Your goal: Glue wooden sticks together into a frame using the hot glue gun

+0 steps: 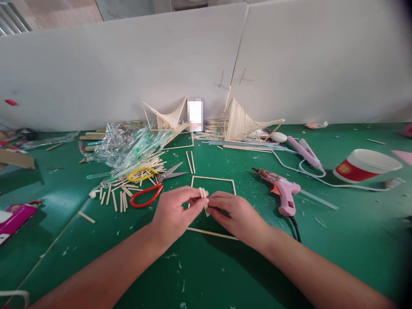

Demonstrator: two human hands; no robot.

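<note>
Well to the left of a flat stick frame on a green table, a purple object lies partly out of view. Nearer the frame, crumpled clear wrapping rests beside and over slender rods; whether any are inside it cannot be told. A scatter of short sticks lies left of the frame, with red-and-yellow scissors, blades apart, between the two. Beyond the frame's left side stands a twisted stick model. Above the frame, the left hand pinches a small bundle of sticks between thumb and fingers — pale, thin pieces that look light, stiff and dry, likely to snap if bent and to roll against one another. A gentle thumb-and-fingertip hold around the middle should suit them best. The right hand brings its fingertips to the bundle's side; whether it grips or merely touches cannot be told. Beyond the frame's right side sits a second stick model. Right of the frame lies a pink glue gun, a clear glue stick at its rear. Farthest right of the frame stands a red-and-white paper cup — its contents hidden from this angle.
</note>
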